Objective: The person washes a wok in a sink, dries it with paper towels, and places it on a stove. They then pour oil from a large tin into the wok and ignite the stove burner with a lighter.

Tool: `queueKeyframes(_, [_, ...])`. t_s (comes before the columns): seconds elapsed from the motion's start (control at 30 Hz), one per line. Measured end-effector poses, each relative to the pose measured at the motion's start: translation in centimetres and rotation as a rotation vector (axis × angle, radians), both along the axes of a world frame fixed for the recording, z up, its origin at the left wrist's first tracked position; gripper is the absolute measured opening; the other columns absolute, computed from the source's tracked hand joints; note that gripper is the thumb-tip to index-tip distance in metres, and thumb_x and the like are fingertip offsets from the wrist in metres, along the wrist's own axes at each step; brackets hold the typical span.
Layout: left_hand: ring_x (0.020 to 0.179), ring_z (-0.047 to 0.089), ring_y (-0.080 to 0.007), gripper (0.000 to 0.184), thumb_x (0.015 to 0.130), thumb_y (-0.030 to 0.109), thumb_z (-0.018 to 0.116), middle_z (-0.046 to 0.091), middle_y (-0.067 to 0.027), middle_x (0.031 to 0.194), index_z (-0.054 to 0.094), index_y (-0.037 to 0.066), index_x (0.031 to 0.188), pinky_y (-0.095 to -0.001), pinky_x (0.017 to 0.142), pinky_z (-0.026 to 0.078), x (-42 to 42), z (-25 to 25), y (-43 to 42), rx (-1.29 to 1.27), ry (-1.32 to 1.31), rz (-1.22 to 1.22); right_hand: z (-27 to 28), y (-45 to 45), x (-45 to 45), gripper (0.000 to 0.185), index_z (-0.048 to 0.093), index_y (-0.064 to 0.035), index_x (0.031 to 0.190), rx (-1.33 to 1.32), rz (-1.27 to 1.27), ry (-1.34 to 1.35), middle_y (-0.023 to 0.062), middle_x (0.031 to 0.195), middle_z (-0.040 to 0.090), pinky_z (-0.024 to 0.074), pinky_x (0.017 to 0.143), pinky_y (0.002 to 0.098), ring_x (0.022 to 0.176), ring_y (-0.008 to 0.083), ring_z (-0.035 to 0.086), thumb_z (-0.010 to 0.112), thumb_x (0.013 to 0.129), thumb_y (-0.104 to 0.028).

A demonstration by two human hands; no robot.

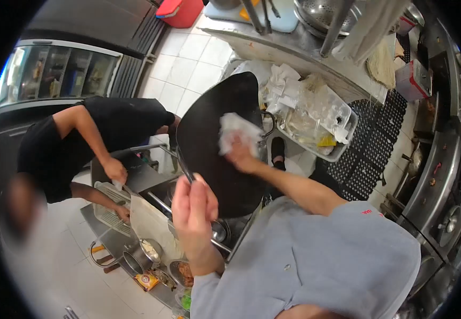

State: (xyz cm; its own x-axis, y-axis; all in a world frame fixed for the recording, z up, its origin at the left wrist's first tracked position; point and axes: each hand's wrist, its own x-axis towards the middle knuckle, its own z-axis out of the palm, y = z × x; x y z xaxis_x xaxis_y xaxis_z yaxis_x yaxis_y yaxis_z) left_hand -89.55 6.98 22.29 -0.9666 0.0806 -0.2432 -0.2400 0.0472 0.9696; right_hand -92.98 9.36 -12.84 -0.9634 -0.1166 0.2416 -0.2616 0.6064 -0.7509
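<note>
A large black wok is tilted up in front of my body, its dark inner surface facing me. My left hand is closed at the wok's near rim, gripping its handle. Inside the wok, my right hand presses a crumpled white cloth against the surface; the cloth and fingers are slightly blurred. A second loop handle stands out from the far side of the rim.
A co-worker in black bends over a tray on the left. A bin of plastic waste is beyond the wok, beside a black rubber mat. Food bowls and a pot are lower left; stoves line the right.
</note>
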Motion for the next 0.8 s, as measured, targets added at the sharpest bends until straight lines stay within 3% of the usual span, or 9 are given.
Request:
queueKeyframes(0.07, [0.043, 0.027, -0.0017, 0.013, 0.094, 0.015, 0.042, 0.036, 0.0033, 0.056, 0.047, 0.003, 0.092, -0.0166, 0.036, 0.019, 2.0, 0.2, 2.6, 0.001, 0.024, -0.013, 3.7, 5.3, -0.1, 0.054, 0.013, -0.0152, 0.142, -0.160, -0.009, -0.463, 0.0120, 0.148, -0.001, 0.0068, 0.105, 0.0546, 0.137, 0.0282, -0.001, 0.028, 0.096, -0.037])
queueKeyframes(0.13, [0.043, 0.028, -0.0021, 0.013, 0.094, 0.016, 0.043, 0.036, 0.0035, 0.056, 0.047, 0.003, 0.092, -0.0171, 0.036, 0.020, 3.4, -0.3, 4.9, -0.020, 0.048, 0.021, 3.6, 0.3, 2.1, 0.053, 0.009, -0.0152, 0.143, -1.566, 0.422, -0.363, 0.0101, 0.148, -0.004, 0.0063, 0.109, 0.0409, 0.137, 0.0236, -0.001, 0.024, 0.096, -0.035])
queueKeyframes(0.2, [0.045, 0.030, -0.0035, 0.011, 0.093, 0.016, 0.045, 0.037, 0.0032, 0.058, 0.048, 0.005, 0.089, -0.0180, 0.035, 0.022, 3.2, -2.1, 5.2, -0.019, 0.092, 0.009, 19.8, 4.5, 7.2, 0.054, 0.004, -0.0102, 0.143, -1.138, 0.431, -0.177, 0.0117, 0.148, -0.004, 0.0043, 0.110, 0.0320, 0.137, 0.0232, 0.002, 0.021, 0.097, -0.032])
queueKeyframes(0.27, [0.045, 0.028, -0.0036, 0.011, 0.094, 0.016, 0.045, 0.037, 0.0035, 0.057, 0.047, 0.005, 0.090, -0.0183, 0.034, 0.019, 4.0, -1.4, 5.5, -0.062, 0.127, 0.015, 19.4, 6.4, 5.7, 0.054, 0.007, -0.0104, 0.143, -1.241, 0.607, -0.043, 0.0145, 0.148, 0.000, 0.0036, 0.109, 0.0407, 0.137, 0.0271, 0.001, 0.023, 0.096, -0.032])
queueKeyframes(0.33, [0.044, 0.027, -0.0035, 0.012, 0.094, 0.016, 0.044, 0.037, 0.0035, 0.057, 0.046, 0.005, 0.091, -0.0184, 0.034, 0.018, 5.5, 0.7, 6.3, -0.002, 0.128, -0.008, 15.5, 5.1, 0.5, 0.055, 0.012, -0.0098, 0.142, -0.678, 0.277, 0.204, 0.0169, 0.147, 0.005, 0.0040, 0.107, 0.0520, 0.136, 0.0339, 0.000, 0.025, 0.094, -0.033])
queueKeyframes(0.4, [0.042, 0.025, -0.0032, 0.014, 0.095, 0.017, 0.041, 0.035, 0.0029, 0.055, 0.046, 0.004, 0.093, -0.0180, 0.032, 0.016, 7.3, 1.8, 4.6, 0.172, 0.067, -0.021, 8.9, 6.1, -4.7, 0.056, 0.014, -0.0086, 0.141, 0.132, -0.199, -0.088, 0.0203, 0.146, 0.006, 0.0076, 0.103, 0.0584, 0.134, 0.0395, 0.001, 0.025, 0.094, -0.035])
queueKeyframes(0.57, [0.043, 0.030, -0.0022, 0.021, 0.094, 0.021, 0.043, 0.036, 0.0035, 0.053, 0.040, 0.008, 0.078, -0.0171, 0.035, 0.021, 8.2, 1.0, 3.6, -0.036, 0.090, -0.035, 5.1, 6.5, 5.0, 0.054, 0.014, -0.0069, 0.141, -0.485, -0.114, -0.365, 0.0160, 0.146, 0.010, 0.0135, 0.104, 0.0508, 0.135, 0.0331, 0.010, 0.026, 0.095, -0.032])
queueKeyframes(0.67, [0.042, 0.028, -0.0029, 0.021, 0.094, 0.019, 0.043, 0.033, 0.0043, 0.053, 0.041, 0.009, 0.077, -0.0186, 0.034, 0.020, 6.8, -2.9, 2.9, -0.081, 0.114, -0.169, 19.9, 3.5, 13.0, 0.054, 0.012, -0.0020, 0.140, -1.179, 0.345, -0.332, 0.0134, 0.146, 0.012, 0.0147, 0.108, 0.0328, 0.135, 0.0220, 0.014, 0.026, 0.097, -0.030])
queueKeyframes(0.8, [0.040, 0.026, -0.0036, 0.022, 0.095, 0.019, 0.040, 0.033, 0.0031, 0.051, 0.039, 0.009, 0.076, -0.0191, 0.034, 0.020, 7.1, -1.2, 2.9, -0.166, 0.093, -0.067, 18.0, 3.9, 3.7, 0.050, 0.019, 0.0018, 0.137, -0.489, 0.164, 0.388, 0.0184, 0.141, 0.022, 0.0140, 0.108, 0.0348, 0.132, 0.0273, 0.018, 0.032, 0.095, -0.022])
